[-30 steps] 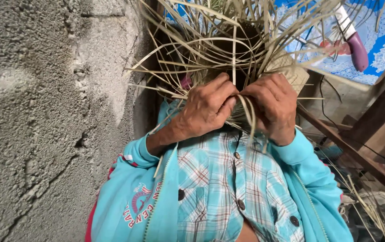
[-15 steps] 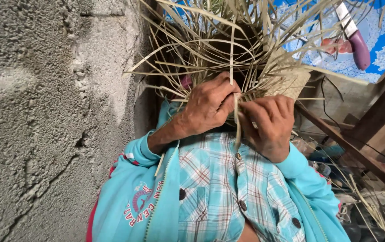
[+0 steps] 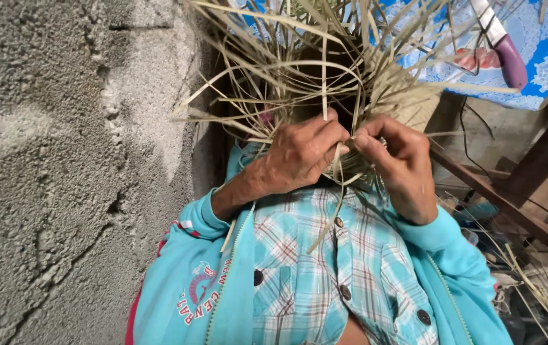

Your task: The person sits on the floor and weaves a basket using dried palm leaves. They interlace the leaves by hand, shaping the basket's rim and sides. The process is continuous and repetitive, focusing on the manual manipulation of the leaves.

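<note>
Both hands have drawn together at centre frame, fingertips now almost meeting on the weave.
Left hand pinches narrow around a pale straw strip; right hand closes on strands of the half-woven straw work, upper centre. Rough concrete wall fills the left; purple-handled knife upper right.

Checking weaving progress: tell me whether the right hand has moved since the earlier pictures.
Yes. The right hand rose from the checked shirt toward the pale woven straw strips.
</note>
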